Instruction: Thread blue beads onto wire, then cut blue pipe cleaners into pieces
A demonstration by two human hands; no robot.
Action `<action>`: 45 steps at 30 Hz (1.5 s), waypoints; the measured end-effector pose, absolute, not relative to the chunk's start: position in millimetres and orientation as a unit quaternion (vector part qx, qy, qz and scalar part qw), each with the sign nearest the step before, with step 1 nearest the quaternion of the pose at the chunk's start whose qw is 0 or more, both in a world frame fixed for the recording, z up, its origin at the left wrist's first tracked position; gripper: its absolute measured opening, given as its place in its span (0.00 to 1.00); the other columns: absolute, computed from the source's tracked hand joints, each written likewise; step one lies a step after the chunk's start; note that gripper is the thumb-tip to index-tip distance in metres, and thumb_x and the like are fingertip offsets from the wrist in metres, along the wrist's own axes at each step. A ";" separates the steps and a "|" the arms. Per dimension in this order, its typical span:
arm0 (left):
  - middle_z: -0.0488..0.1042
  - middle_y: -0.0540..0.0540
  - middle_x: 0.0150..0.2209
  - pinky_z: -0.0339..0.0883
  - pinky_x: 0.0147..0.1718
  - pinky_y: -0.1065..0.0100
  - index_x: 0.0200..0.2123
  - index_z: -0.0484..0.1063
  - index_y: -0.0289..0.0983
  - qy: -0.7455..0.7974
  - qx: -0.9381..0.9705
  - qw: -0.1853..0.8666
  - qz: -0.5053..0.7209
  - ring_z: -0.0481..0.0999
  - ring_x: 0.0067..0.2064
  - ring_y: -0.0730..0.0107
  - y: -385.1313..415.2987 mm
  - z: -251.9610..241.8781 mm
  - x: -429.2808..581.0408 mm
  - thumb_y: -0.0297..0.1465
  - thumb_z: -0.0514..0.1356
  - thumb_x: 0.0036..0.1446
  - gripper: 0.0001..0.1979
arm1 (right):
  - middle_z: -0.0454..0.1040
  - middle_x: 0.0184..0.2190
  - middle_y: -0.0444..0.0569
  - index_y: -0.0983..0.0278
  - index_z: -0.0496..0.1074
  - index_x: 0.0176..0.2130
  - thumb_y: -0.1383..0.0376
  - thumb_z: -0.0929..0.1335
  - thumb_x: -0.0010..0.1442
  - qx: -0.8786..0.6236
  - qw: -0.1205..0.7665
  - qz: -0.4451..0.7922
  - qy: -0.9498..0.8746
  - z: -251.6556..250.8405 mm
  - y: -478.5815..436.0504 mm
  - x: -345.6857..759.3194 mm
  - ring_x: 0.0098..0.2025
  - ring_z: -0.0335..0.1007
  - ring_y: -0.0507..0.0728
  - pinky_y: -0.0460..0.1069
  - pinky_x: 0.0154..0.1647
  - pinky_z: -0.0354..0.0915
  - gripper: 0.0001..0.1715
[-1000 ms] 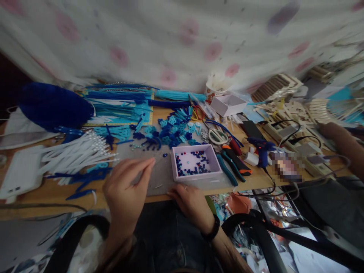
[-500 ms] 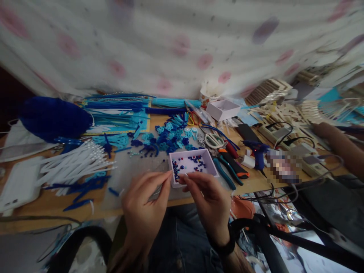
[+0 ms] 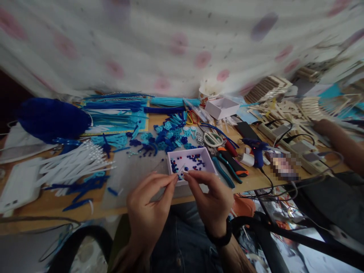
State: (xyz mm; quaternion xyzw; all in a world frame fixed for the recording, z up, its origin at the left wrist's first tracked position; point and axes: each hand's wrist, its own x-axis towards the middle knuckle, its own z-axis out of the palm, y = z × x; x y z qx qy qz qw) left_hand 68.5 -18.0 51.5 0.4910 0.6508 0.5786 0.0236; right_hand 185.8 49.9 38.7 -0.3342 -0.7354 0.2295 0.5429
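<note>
My left hand is closed in a pinch over the near edge of a small white box. Facing it, my right hand pinches too, with a dark band at the wrist; the two sets of fingertips are close together. A thin pale strand shows by the fingertips, but what each hand holds is too small to make out. Loose blue and red beads lie in the box, with a larger dark blue bead near my right fingertips.
Blue flower pieces lie behind the box. White bead-tipped stems and a white phone are at left. Right of the box are pliers, scissors, a glue gun and another person's arm.
Both hands have shifted slightly right, and my fingertips are closer together over the box. The pale strand now shows above them. The view has moved a little.
</note>
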 end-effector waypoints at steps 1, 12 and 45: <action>0.80 0.53 0.31 0.71 0.36 0.72 0.33 0.81 0.42 0.653 0.476 0.055 0.587 0.78 0.33 0.74 -17.8 50.9 68.8 0.23 0.66 0.52 0.08 | 0.81 0.29 0.42 0.61 0.75 0.37 0.72 0.72 0.57 -0.333 0.543 0.230 -0.736 38.4 49.8 185.8 0.27 0.77 0.51 0.43 0.29 0.73 0.08; 0.82 0.50 0.28 0.74 0.35 0.70 0.26 0.82 0.45 0.587 0.296 0.373 0.655 0.80 0.33 0.68 -12.3 39.8 62.7 0.30 0.70 0.45 0.03 | 0.81 0.32 0.46 0.59 0.75 0.38 0.73 0.71 0.59 -0.303 0.550 0.224 -0.746 38.2 52.2 186.7 0.33 0.78 0.54 0.48 0.32 0.75 0.09; 0.82 0.49 0.27 0.74 0.34 0.68 0.24 0.82 0.44 0.604 0.263 0.392 0.643 0.80 0.33 0.65 -13.6 27.3 56.1 0.32 0.72 0.40 0.04 | 0.80 0.34 0.49 0.62 0.74 0.39 0.76 0.70 0.59 -0.285 0.545 0.198 -0.763 36.3 52.6 182.6 0.36 0.77 0.53 0.47 0.37 0.74 0.11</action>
